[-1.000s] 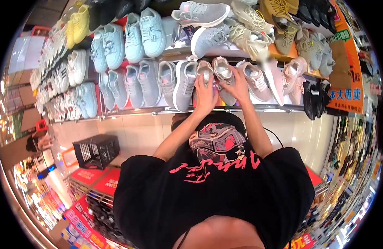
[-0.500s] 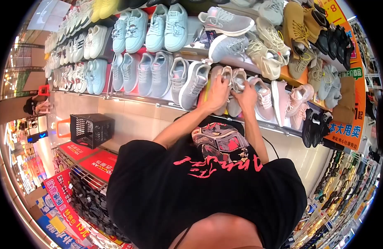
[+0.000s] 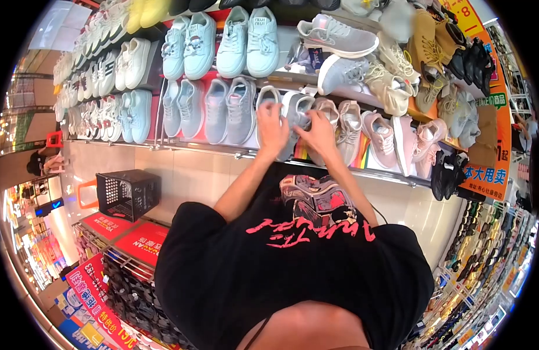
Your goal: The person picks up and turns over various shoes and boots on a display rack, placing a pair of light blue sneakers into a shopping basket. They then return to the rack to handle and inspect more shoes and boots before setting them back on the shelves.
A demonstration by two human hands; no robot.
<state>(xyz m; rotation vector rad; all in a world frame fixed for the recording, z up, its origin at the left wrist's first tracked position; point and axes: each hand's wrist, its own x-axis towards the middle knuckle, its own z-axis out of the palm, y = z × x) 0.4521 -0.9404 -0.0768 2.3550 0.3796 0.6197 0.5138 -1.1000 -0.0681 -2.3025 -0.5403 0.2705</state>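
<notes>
My left hand [image 3: 273,131] is at the opening of a grey sneaker [image 3: 268,96] on the lowest shelf, its fingers curled over the collar. Beside it, my right hand [image 3: 317,135] grips the collar of a second grey sneaker [image 3: 290,139], which is tilted slightly. The fingertips hide part of both shoes. Just right of my right hand stand a beige sneaker [image 3: 326,111] and another beige sneaker [image 3: 349,125]. To the left of my left hand is a blue-grey sneaker [image 3: 241,111].
A metal rail [image 3: 208,150] runs along the shelf front. Light blue sneakers [image 3: 262,44] fill the tier above. Pink sneakers [image 3: 380,137] and black shoes [image 3: 444,175] stand to the right. A black basket [image 3: 129,192] sits on the floor at left, near red boxes [image 3: 144,239].
Both hands have moved left from the beige pair to the grey pair. The beige sneakers now stand on the shelf, released. The view has shifted slightly.
</notes>
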